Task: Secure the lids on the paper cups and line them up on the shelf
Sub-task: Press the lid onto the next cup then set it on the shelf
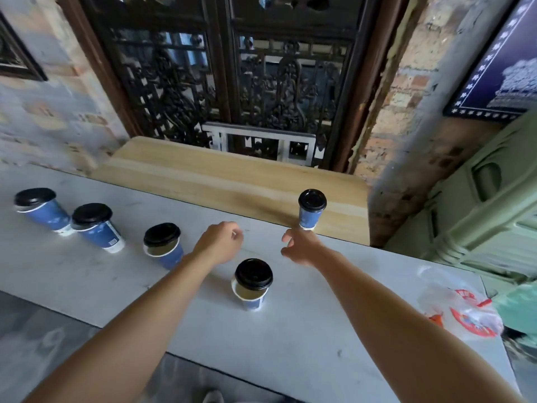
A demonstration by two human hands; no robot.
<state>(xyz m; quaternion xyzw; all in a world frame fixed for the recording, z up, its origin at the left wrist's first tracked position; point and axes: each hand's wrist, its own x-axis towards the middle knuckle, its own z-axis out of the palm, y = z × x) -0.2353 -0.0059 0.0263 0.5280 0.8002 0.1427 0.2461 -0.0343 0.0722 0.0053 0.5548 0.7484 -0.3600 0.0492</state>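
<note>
Several blue paper cups with black lids are in view. One cup [311, 209] stands upright on the wooden shelf [220, 178], its lid sitting flat on it. On the white counter [87, 271], the nearest cup [252, 282] and a second cup [163, 245] carry lids that sit askew, showing the rim. Two more cups [96, 225] [42, 207] stand at the left with lids on crooked. My left hand [220, 241] hovers loosely curled over the counter, holding nothing. My right hand [300, 247] is spread just in front of the shelf cup, apart from it.
A dark carved window grille [232, 77] rises behind the shelf, with brick walls on both sides. A clear plastic bag with red print [462, 309] lies on the counter's right end. A pale green crate-like object [488, 205] stands at the right.
</note>
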